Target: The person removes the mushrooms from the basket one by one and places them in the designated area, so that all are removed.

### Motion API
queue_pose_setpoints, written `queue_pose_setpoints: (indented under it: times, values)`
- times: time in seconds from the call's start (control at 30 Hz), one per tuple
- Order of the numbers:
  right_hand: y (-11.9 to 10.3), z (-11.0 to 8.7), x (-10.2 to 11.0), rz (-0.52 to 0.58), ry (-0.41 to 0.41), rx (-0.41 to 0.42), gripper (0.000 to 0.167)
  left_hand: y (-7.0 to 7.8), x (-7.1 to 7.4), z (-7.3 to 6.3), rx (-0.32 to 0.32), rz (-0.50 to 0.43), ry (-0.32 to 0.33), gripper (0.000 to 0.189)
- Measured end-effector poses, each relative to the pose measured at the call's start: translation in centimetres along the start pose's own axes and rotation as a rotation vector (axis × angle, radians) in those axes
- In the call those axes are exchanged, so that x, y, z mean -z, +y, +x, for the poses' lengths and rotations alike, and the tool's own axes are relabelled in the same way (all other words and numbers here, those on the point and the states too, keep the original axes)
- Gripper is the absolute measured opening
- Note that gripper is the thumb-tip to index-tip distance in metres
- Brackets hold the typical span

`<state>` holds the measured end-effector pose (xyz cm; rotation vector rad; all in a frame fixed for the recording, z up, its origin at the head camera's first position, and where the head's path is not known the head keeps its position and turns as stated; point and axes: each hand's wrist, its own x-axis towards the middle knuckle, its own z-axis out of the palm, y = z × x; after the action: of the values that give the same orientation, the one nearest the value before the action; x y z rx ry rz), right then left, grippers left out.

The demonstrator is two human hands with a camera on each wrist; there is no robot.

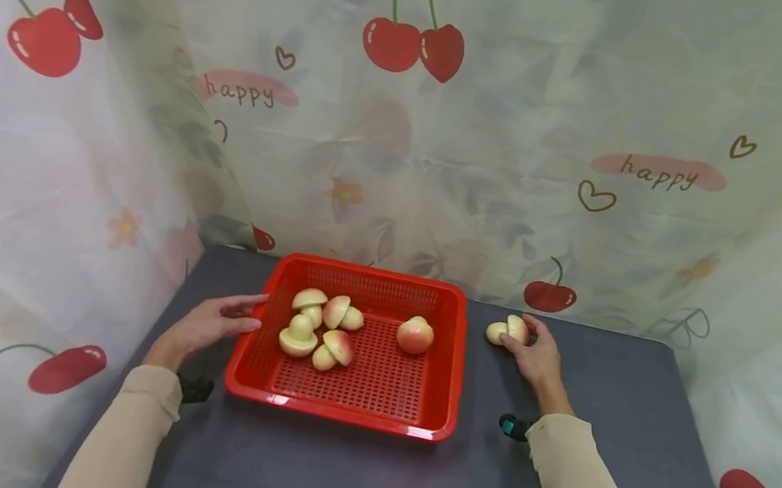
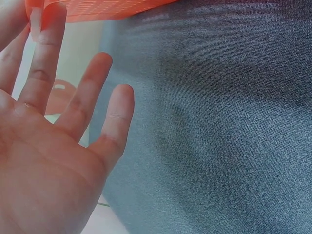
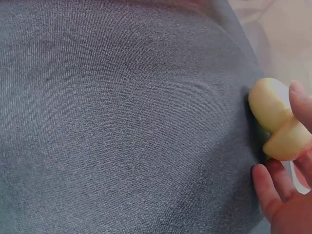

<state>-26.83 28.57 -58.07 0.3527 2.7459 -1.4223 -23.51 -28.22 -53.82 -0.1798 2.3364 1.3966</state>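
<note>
A red plastic basket [image 1: 364, 421] holds several toy mushrooms with cream stems and pinkish caps. One group of them, including an upturned mushroom [image 1: 299, 337], lies on its left side; a single mushroom [image 1: 415, 335] sits apart at its right. My left hand [image 1: 212, 327] is at the basket's left wall, fingers spread and mostly straight, fingertips right at the rim in the left wrist view. Right of the basket, my right hand [image 1: 536, 357] holds another toy mushroom [image 3: 285, 141] by its cap, between thumb and fingers, low over the table, stem pointing left.
The dark grey cloth-covered table [image 1: 340, 481] carries the basket near its back edge. A printed cherry curtain [image 1: 479, 164] hangs close behind the table and along both sides. Dark wrist devices, such as the right one [image 1: 514, 427], stick out inward from both wrists.
</note>
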Motion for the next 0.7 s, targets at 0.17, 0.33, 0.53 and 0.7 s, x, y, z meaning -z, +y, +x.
queue_pose_setpoints:
  times: [0.17, 0.33, 0.53, 0.7]
  values:
    - [0.11, 0.01, -0.17, 0.014, -0.006, -0.004, 0.074, 0.02, 0.03, 0.01, 0.008, -0.002, 0.001, 0.068]
    - [0.07, -0.05, -0.16, 0.027, -0.006, -0.008, 0.075, 0.08, 0.07, -0.05, 0.005, -0.005, -0.003, 0.068]
    - [0.05, -0.27, -0.01, 0.051, -0.017, -0.03, 0.08, 0.06, -0.02, 0.07, 0.009, -0.005, 0.0, 0.07]
    - [-0.07, -0.56, 0.38, 0.061, -0.027, -0.032, 0.085, 0.03, -0.04, 0.15, 0.012, -0.002, 0.003, 0.071]
